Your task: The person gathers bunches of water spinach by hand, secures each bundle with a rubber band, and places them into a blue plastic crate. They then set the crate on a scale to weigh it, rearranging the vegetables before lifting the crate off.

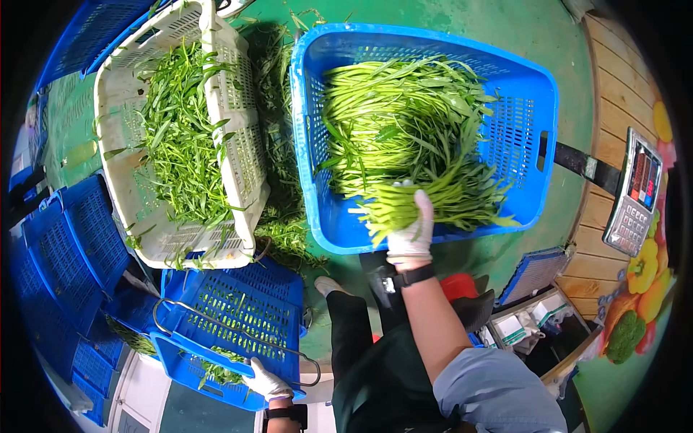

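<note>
My right hand (412,231), in a white glove, grips a bunch of long-stemmed leafy greens (449,204), probably water spinach. It is over the near side of a large blue plastic crate (522,135). More of these greens (373,116) lie stacked inside, cut stems mostly to the left and leaves to the right. Down at the lower left, my left hand (265,380), also gloved, holds the rim of a smaller-looking blue crate (238,319) with a metal bar handle (227,319). Some greens (224,368) show inside that crate and through its slotted wall.
A white plastic crate (246,130) with loose leaves (176,135) stands at the left. Leaf scraps (284,233) lie on the green floor between crates. Blue crates (76,238) are stacked at far left. A digital scale (633,195) and an open box (533,330) are at right.
</note>
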`<state>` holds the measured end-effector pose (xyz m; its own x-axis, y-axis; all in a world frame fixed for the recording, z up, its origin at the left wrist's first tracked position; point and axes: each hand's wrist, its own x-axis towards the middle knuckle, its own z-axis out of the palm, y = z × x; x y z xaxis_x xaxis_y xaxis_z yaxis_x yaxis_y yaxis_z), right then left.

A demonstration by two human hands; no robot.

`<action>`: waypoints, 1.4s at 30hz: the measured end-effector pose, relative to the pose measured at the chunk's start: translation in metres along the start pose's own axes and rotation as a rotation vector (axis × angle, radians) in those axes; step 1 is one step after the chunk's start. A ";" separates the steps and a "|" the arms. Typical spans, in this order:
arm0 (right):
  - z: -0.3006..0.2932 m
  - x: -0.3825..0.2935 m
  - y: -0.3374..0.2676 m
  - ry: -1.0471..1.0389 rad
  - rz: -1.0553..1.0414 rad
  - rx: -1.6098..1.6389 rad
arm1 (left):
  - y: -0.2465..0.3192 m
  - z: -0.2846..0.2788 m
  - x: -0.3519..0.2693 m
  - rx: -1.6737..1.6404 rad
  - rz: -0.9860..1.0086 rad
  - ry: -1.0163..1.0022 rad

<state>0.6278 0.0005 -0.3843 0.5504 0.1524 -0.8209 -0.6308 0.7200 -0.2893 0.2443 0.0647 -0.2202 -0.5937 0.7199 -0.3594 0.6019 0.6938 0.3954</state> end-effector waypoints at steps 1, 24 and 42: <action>-0.003 0.001 0.015 -0.128 0.056 -0.043 | 0.000 -0.002 0.001 -0.022 0.006 0.013; 0.062 -0.008 -0.015 -0.110 0.603 -1.111 | 0.004 0.003 -0.006 -0.067 -0.037 -0.019; 0.043 0.205 0.035 -0.442 0.102 -2.155 | 0.011 0.014 -0.014 -0.171 -0.043 -0.014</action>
<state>0.7416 0.0859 -0.5415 0.3415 0.4546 -0.8226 0.0433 -0.8819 -0.4695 0.2669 0.0623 -0.2225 -0.6088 0.6909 -0.3899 0.4760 0.7113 0.5171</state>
